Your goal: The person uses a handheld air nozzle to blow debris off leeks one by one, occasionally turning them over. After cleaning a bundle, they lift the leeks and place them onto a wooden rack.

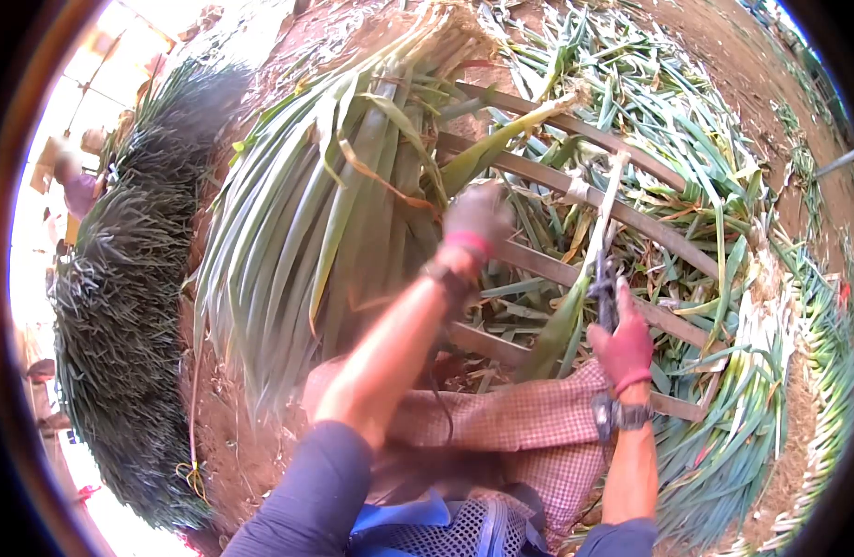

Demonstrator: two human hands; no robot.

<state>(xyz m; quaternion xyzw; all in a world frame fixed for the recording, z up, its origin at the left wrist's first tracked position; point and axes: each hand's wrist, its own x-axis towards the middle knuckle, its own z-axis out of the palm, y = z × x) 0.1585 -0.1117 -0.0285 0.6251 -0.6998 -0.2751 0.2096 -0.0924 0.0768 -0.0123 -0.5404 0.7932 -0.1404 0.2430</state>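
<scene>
My left hand (pixel 478 218), in a dark glove with a pink cuff, is smeared by motion; its fingers cannot be made out. It is beside a large heap of long green onions (pixel 297 213) and just below a thick green leaf stalk (pixel 501 139). My right hand (pixel 624 343), in a pinkish-red glove, is closed on a slim black tool (pixel 601 283) that points up. Next to the tool, a green onion stalk (pixel 596 243) slants across a wooden slatted frame (pixel 654 227), its pale end up. Nothing shows what supports this stalk.
Loose green leaves (pixel 650 84) lie under and beyond the frame. A long dark-green stack of onions (pixel 121 297) stands at the left, with a person (pixel 79 190) behind it. Onions with white stems (pixel 756 325) lie at the right. Checked cloth (pixel 538 408) covers my lap.
</scene>
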